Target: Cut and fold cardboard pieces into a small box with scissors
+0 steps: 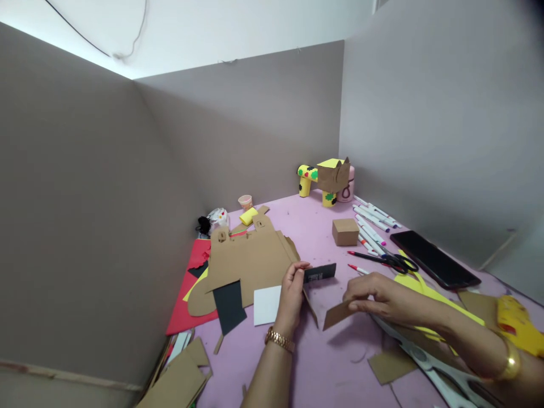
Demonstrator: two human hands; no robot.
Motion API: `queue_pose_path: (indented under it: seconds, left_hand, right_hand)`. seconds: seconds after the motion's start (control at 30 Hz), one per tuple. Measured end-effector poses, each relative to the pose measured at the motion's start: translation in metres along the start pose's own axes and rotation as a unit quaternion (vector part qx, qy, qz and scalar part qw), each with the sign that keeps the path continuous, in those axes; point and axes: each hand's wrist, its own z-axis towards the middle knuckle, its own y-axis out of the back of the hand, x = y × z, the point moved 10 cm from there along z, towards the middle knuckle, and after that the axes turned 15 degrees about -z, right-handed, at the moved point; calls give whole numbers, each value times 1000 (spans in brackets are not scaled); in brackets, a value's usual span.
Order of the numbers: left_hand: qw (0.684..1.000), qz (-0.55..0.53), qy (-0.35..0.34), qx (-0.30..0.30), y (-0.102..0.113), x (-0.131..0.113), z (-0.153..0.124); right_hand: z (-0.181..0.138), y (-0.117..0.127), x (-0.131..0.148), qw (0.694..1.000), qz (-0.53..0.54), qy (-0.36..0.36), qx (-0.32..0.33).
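A folded strip of cardboard (pixel 339 315) is held between both hands above the pink table. Its far flap is dark with small white print, and its near flap is plain brown. My left hand (pixel 292 289) is closed on the far flap and the fold, with the thumb laid along it. The near flap's edge is pinched between the thumb and fingers of my right hand (pixel 378 297). To the left of my left hand are a white card (pixel 267 306), a black paper piece (pixel 229 306) and a large brown cardboard sheet (pixel 250 255). Beyond both hands sits a small cardboard box (pixel 345 232).
Black-handled scissors (pixel 397 262), markers (pixel 369 226) and a phone (pixel 433 258) lie at right. Large grey scissors (pixel 425 360), yellow paper (pixel 446 300) and a yellow glue gun (pixel 518 323) are near my right arm. A yellow decorated cardboard animal (pixel 334 177) stands at the back.
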Motion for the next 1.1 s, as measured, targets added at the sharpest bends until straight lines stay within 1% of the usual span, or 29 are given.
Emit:
queue_pose_path:
  seconds: [0.07, 0.17, 0.3, 0.5, 0.63, 0.9, 0.97, 1.1]
  left_hand:
    - [1000, 4, -4, 2, -1, -1, 0]
    - [1000, 10, -8, 4, -2, -4, -1]
    - [1000, 22, -13, 9, -4, -7, -1]
    - [998, 48, -3, 38, -5, -3, -1]
    - [994, 72, 16, 80, -10, -4, -4]
    - [968, 98, 91, 212, -22, -2, -13]
    - [961, 115, 103, 228, -22, 0, -12]
    - [950, 166, 117, 237, -20, 3, -11]
  right_hand:
    - [1, -5, 10, 1000, -13, 8, 12]
    - [8, -15, 15, 999, -44, 4, 18]
    - [16, -22, 11, 997, -75, -8, 17]
    - [13, -25, 3, 995, -100, -25, 15]
    - [12, -31, -1, 994, -104, -29, 12]
    - [12, -29, 2, 994, -106, -28, 12]
    - [12, -29, 3, 994, -107, -29, 13]
    - [11, -27, 3, 994, -105, -34, 14]
